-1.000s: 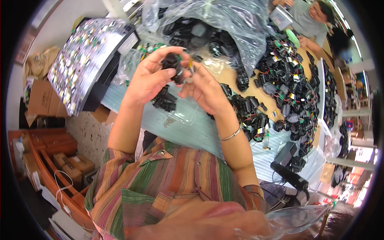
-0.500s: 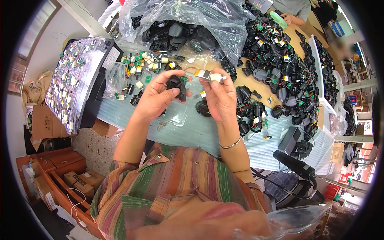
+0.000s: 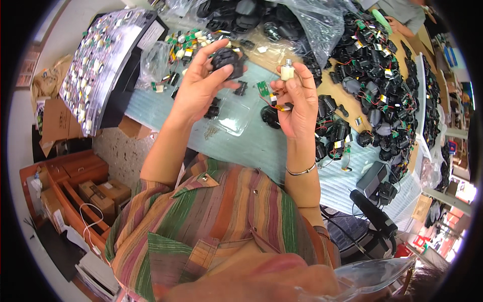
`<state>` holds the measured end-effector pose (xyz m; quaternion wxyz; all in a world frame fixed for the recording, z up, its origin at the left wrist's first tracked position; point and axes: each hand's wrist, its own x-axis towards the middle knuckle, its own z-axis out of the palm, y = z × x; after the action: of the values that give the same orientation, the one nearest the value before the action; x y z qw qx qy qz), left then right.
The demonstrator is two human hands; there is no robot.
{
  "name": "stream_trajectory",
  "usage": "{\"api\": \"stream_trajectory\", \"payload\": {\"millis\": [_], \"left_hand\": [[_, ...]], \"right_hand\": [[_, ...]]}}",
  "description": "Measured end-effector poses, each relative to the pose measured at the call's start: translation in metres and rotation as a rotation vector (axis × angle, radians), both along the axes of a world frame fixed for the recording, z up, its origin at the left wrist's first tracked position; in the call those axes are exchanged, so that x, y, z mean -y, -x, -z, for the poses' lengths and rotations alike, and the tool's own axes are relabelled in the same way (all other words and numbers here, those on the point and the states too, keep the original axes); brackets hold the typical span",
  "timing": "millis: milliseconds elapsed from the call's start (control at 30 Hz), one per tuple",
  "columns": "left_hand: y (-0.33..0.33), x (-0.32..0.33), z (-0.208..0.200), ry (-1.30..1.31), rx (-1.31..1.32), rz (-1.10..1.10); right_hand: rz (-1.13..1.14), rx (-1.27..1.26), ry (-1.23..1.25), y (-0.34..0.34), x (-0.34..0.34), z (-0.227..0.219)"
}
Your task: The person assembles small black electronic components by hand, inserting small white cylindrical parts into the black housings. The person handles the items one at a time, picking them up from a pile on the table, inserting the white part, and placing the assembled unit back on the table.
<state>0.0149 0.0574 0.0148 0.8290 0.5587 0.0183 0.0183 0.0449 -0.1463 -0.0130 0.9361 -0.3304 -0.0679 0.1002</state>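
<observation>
My left hand (image 3: 198, 88) is closed around a black plastic housing (image 3: 225, 61), thumb in front and fingers behind. To its right, my right hand (image 3: 298, 108) pinches a small cream-coloured motor (image 3: 287, 72) with its metal tip pointing up. Thin wires run beside the right fingers to a small green circuit board (image 3: 263, 88), which hangs in the gap between my hands. A small white-and-black piece (image 3: 273, 98) sits by the same wires. Below the hands lies a clear plastic tray (image 3: 232, 118) on the pale table covering.
Black housings (image 3: 375, 95) with wires are heaped at the right. More lie under clear plastic film (image 3: 317, 30) at the back. Circuit boards and motors cover a tilted panel (image 3: 100, 65) at the left. Another person's hand (image 3: 397, 26) shows at far right. A black cylindrical device (image 3: 372, 212) stands near right.
The hands have moved apart, and the left has turned the black housing. My right hand has tipped the motor upright, and the circuit board now hangs near it. The whole view has shifted.
</observation>
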Motion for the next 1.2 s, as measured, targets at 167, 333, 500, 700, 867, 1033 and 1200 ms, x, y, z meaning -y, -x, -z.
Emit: {"api": "stream_trajectory", "payload": {"millis": [167, 333, 500, 700, 867, 1033, 1200], "left_hand": [[-0.003, 0.019, 0.003, 0.201, 0.041, -0.016], [-0.005, 0.033, 0.011, 0.094, 0.082, -0.080], [-0.001, 0.038, 0.015, 0.074, 0.129, -0.090], [0.003, 0.039, 0.016, 0.085, 0.201, -0.075], [0.002, 0.042, 0.023, 0.040, 0.262, -0.138], [0.004, 0.045, 0.019, 0.083, 0.278, -0.150], [0.005, 0.048, 0.023, 0.086, 0.293, -0.168]], "right_hand": [[0.054, 0.070, 0.243, 0.008, -0.011, -0.007], [0.173, 0.259, 0.421, 0.011, -0.016, -0.001], [0.338, 0.493, 0.622, 0.010, -0.020, 0.006], [0.498, 0.702, 0.962, 0.012, -0.019, 0.003], [0.609, 0.735, 1.012, 0.016, -0.022, 0.005], [0.696, 0.902, 1.131, 0.015, -0.019, 0.003], [0.748, 0.930, 1.109, 0.017, -0.021, 0.003]]}}
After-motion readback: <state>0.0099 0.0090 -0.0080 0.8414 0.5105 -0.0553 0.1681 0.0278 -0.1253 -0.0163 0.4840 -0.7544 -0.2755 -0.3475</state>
